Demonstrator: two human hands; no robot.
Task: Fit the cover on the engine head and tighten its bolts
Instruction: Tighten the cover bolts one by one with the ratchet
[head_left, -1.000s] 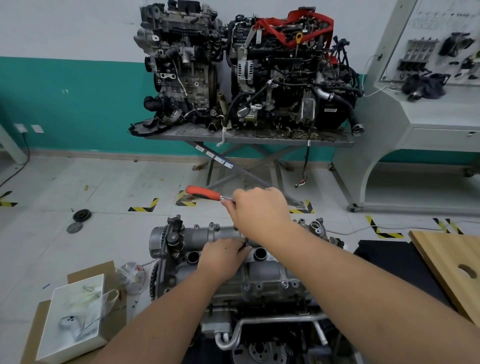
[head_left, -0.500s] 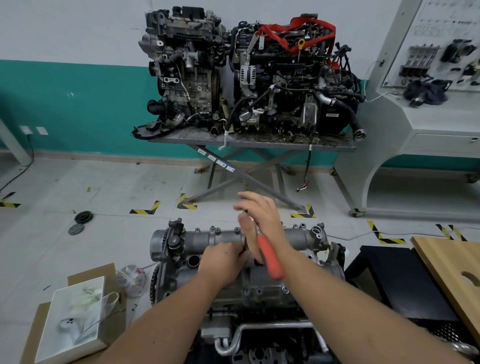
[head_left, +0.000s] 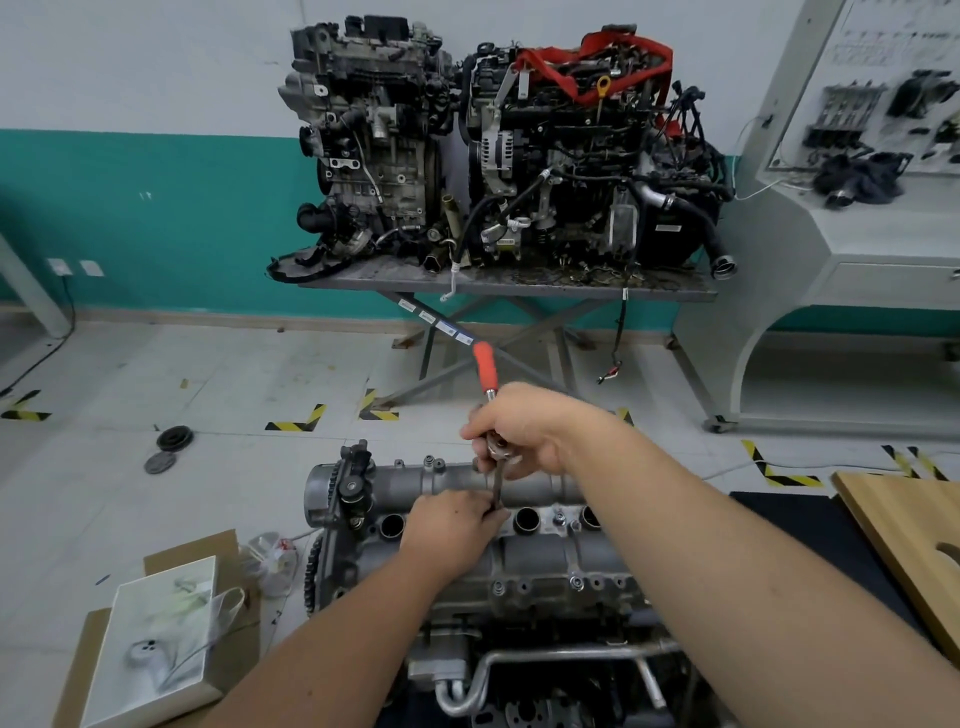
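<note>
Head: cardboard box (head_left: 171, 551) holds white carton (head_left: 156, 639) (pale part).

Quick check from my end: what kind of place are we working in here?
Most likely an auto-repair training workshop: two engines sit on a metal table by the wall, a parts display board stands to the right, and hazard tape marks the floor.

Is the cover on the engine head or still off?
On. The cover sits on the engine head; the ratchet's extension stands upright on it.
</note>
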